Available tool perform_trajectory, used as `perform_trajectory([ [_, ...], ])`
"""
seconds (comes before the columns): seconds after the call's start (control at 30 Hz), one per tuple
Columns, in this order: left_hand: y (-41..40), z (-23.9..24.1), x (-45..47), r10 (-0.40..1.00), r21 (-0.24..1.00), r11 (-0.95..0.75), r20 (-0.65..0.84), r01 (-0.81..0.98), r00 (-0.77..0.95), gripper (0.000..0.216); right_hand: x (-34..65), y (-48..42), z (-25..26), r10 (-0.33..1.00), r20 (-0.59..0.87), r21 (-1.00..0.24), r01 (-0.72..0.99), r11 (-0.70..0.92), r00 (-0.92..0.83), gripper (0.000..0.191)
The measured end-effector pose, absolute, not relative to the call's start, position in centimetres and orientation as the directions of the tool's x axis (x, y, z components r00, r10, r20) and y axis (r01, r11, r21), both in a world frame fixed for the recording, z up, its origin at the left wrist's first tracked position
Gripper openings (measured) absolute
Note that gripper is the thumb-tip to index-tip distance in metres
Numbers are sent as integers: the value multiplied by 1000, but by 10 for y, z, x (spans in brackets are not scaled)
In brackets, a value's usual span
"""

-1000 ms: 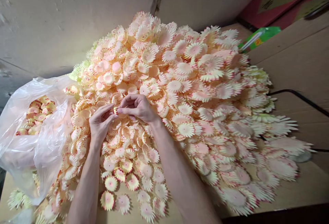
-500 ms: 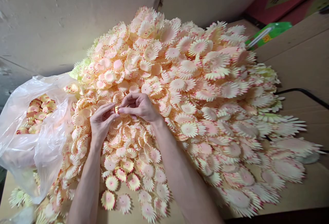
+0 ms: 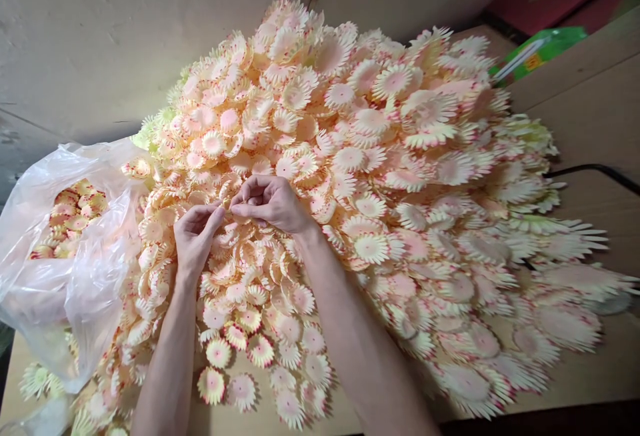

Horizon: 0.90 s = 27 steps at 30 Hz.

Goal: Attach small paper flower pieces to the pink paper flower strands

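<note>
My left hand [image 3: 195, 233] is closed, thumb and forefinger pinched together at their tips. Just to its right, my right hand [image 3: 267, 204] is also closed in a pinch. The fingertips of both hands nearly meet over a small cream flower piece, mostly hidden by the fingers. Beneath and around them spreads a large heap of artificial flower pieces [image 3: 350, 158], cream with pale pink centres and red-tipped fringed petals. Several single flower pieces [image 3: 211, 385] lie flat between my forearms.
A translucent plastic bag [image 3: 100, 289] holding small curled flower pieces [image 3: 77, 216] stands at the left. Cardboard [image 3: 585, 129] and a black cable [image 3: 600, 169] are at the right. A green packet [image 3: 545, 53] lies behind, near the wall [image 3: 150, 36].
The fingers of my left hand have folded in closer to its thumb. The small flower piece between the fingertips shows less than before. The view has shifted slightly.
</note>
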<state>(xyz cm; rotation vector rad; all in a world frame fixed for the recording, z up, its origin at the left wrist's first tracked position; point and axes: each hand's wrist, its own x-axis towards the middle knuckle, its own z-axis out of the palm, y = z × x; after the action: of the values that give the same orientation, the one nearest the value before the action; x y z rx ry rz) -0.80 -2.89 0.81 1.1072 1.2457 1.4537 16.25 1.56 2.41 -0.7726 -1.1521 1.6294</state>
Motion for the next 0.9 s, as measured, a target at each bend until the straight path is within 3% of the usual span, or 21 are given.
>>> perform_trajectory([
  [0.23, -26, 7, -5, 963, 968, -93, 28, -232, -267, 26, 165, 17, 21, 981, 36, -931, -364, -37, -191, 28],
  [0.47, -27, 11, -1, 969, 952, -83, 8, -295, -247, 30, 165, 19, 22, 975, -2, -895, -435, -101, -223, 29],
  [0.73, -28, 10, -4, 967, 991, -106, 82, -88, -239, 26, 163, 15, 23, 948, 128, -968, -243, 56, -292, 13],
  [0.9, -28, 11, -4, 958, 971, -236, 238, 33, -162, 19, 158, 13, 20, 932, 150, -983, -153, 104, -330, 27],
])
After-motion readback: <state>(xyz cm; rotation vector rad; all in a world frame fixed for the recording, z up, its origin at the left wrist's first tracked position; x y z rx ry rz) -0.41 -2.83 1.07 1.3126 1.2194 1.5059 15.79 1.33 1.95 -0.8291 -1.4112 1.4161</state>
